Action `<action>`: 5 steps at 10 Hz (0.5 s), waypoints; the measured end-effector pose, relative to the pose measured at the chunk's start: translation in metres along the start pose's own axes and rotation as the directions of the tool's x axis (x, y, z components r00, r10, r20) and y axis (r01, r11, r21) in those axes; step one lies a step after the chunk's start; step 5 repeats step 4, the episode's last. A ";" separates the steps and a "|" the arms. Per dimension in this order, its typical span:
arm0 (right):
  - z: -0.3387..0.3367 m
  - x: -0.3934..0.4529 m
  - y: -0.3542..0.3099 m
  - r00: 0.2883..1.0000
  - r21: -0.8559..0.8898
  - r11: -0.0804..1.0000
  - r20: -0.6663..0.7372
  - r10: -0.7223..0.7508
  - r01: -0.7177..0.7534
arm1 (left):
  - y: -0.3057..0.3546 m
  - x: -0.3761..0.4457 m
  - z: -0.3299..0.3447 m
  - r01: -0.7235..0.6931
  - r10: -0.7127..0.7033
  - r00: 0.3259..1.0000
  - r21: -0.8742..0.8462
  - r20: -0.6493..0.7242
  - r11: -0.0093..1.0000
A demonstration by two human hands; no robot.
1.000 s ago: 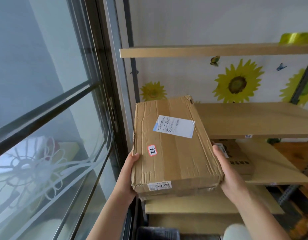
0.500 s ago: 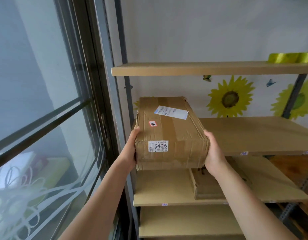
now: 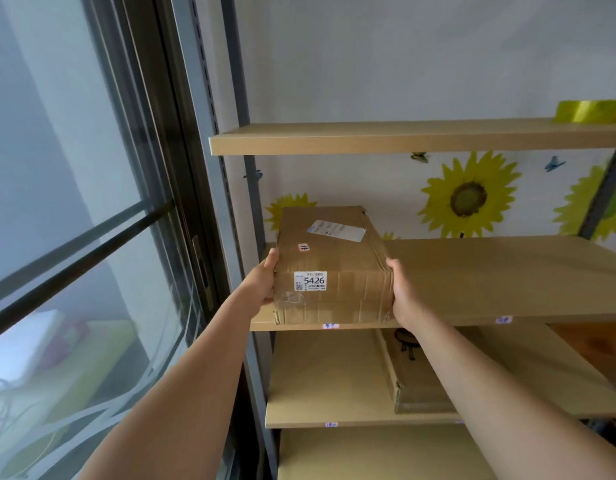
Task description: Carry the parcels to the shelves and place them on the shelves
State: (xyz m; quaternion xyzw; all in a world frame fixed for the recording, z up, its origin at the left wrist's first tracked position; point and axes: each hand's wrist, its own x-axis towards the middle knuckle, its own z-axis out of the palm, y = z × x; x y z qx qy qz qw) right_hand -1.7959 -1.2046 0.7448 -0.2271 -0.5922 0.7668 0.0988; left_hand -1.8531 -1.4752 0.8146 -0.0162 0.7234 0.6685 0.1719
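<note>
Both forearms reach up and forward from the bottom edge. Left hand [image 3: 261, 284] grips the left near corner of the parcel [image 3: 330, 265], fingers wrapped on the side face. Right hand [image 3: 405, 296] clamps the right near corner, thumb along the side edge. Parcel is a brown cardboard box, lying flat, sitting on the left end of the middle shelf [image 3: 490, 271]; near face roughly flush with the shelf's front lip, slightly overhanging. Near face carries a white label [image 3: 310, 280] reading 5426. Top has a small red sticker [image 3: 303, 247] near the left and a white shipping label [image 3: 336, 230] further back.

Below, lower shelf [image 3: 317, 379] holds a second flat cardboard box [image 3: 414, 375], partly hidden by the right forearm. Above, upper shelf [image 3: 386, 140] with a yellow-green item [image 3: 590, 110] at its right end; can't tell what it is.

Left side: window [image 3: 74, 202] with dark frame bars. Back wall has sunflower decals [image 3: 469, 195] and small butterflies.
</note>
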 end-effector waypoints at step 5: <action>0.024 -0.073 -0.040 0.981 -0.355 0.929 -0.119 -0.151 0.100 | 0.007 0.007 -0.009 -0.236 0.354 0.924 0.509 -0.148 0.828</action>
